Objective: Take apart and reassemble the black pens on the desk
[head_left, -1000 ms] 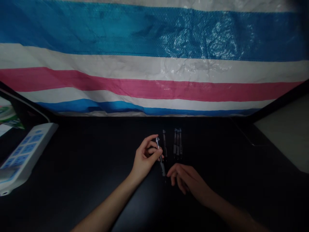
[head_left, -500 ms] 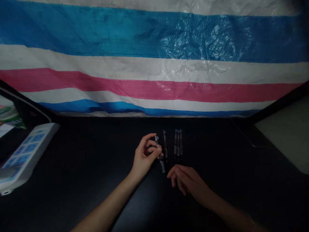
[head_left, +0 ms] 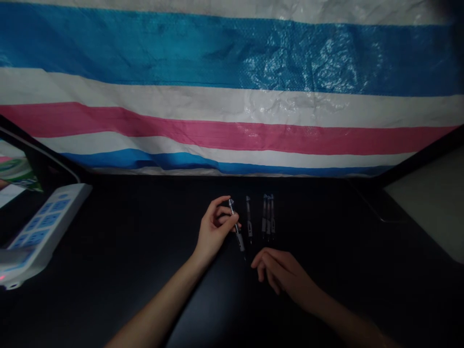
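My left hand is closed on a pen with a clear barrel and a grey grip section. The pen tilts, its tip pointing down and toward me; my thumb and fingers cover part of its upper barrel. Just to the right, a single similar pen lies on the dark table. Further right, several more pens lie side by side, tips toward me. My right hand rests near the table below those pens, with loosely bent, slightly parted fingers and no object visible in them.
The black table runs back to a striped plastic sheet hanging behind it. On the left lies a white power strip, with a green package beyond it. A pale surface borders the table at right.
My left hand has shifted slightly left, carrying the pen with it. The pen's dark tip now shows beyond its grey grip. My right hand stays in place.
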